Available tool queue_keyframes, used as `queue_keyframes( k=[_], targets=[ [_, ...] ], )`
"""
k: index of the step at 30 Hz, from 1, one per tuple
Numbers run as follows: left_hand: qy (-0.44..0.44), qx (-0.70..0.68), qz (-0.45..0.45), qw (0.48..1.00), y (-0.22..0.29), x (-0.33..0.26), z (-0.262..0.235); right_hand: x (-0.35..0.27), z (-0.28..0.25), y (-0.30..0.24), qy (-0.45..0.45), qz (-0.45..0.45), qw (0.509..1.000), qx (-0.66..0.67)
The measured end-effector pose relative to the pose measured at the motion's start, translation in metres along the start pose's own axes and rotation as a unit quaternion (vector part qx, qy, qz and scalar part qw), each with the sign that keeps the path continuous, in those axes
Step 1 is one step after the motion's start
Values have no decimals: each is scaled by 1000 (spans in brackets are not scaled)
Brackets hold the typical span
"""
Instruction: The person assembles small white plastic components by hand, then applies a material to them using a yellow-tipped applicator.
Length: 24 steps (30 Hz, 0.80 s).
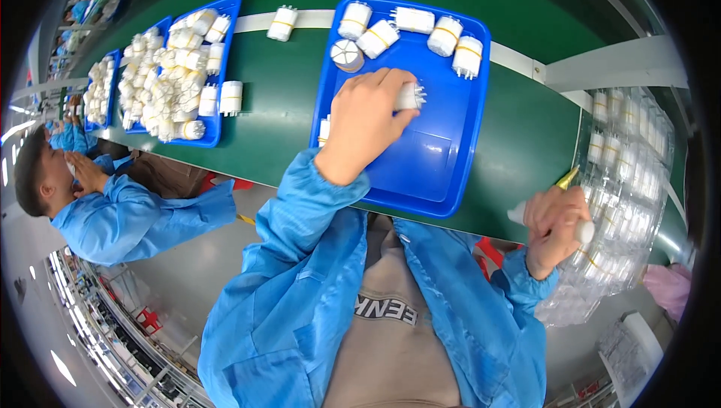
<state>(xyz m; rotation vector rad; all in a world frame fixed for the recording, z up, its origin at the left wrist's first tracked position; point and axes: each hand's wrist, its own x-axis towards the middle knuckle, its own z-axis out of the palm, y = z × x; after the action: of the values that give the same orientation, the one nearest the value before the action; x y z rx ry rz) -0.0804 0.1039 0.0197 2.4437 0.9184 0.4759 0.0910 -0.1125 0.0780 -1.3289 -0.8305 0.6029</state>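
Observation:
My left hand (pixel 366 124) reaches over the blue tray (pixel 428 183), its thumb and fingers closed round a white pronged cylinder (pixel 408 97). Metal-looking prongs stick out at that cylinder's right end. Several similar cylinders with a yellow band, such as the banded cylinder (pixel 444 36), lie along the tray's far side. One cylinder (pixel 347 55) shows its round segmented end. Over the table's front edge at the right, my right hand (pixel 554 222) is closed round a white object with a rounded end (pixel 584 231). A pointed yellow tip (pixel 568 177) shows above the fingers; the fingers hide how these parts join.
To the left, blue trays (pixel 231 40) hold heaps of white cylinders. Two loose cylinders (pixel 282 24) lie on the green table (pixel 278 115). At the right, clear plastic packs (pixel 627 175) hold rows of cylinders, near a metal frame (pixel 608 70). A co-worker (pixel 128 213) in blue sits left.

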Motion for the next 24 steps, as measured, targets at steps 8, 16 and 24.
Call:
queue_keyframes(
  k=[8,16,24],
  targets=[
    [-45,-305,45,950,8,-23,7,53,39,41,-32,-52,979,195],
    [-59,-266,36,961,5,-24,23,71,68,73,-103,-84,971,198],
    [-70,-261,64,961,-3,-20,26,70,78,79,-80,-59,985,140]
  ],
)
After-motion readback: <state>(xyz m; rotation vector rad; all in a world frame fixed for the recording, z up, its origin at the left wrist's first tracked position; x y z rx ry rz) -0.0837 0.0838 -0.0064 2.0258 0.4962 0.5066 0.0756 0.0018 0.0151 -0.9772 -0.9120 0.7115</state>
